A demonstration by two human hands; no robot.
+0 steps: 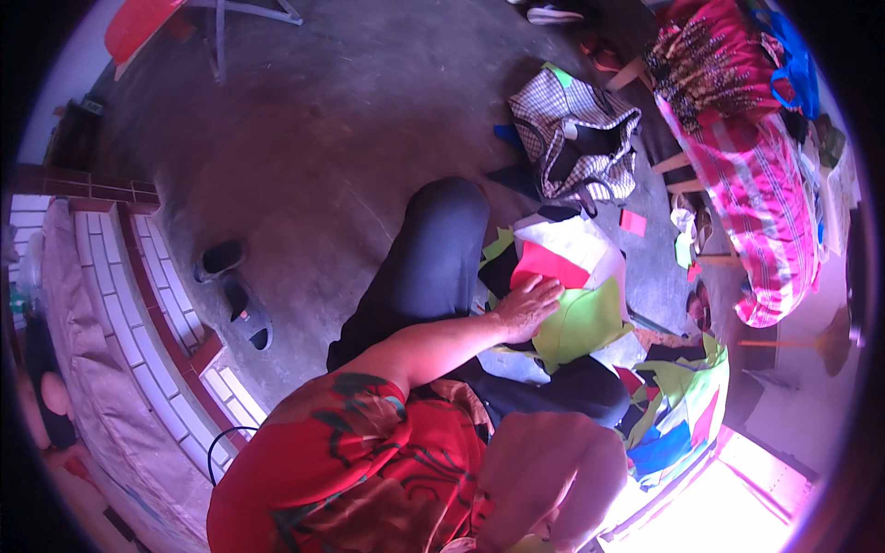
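Head view, left hand (527, 308) open flat on fabric scraps (576, 318), right hand (553, 479) blurred, grip unclear, bare concrete floor (313, 157) beyond.

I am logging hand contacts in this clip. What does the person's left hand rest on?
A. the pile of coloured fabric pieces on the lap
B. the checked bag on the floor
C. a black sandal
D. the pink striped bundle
A: the left hand lies palm down on the coloured fabric pieces, at the edge of a red piece and a green one, well apart from the checked bag.
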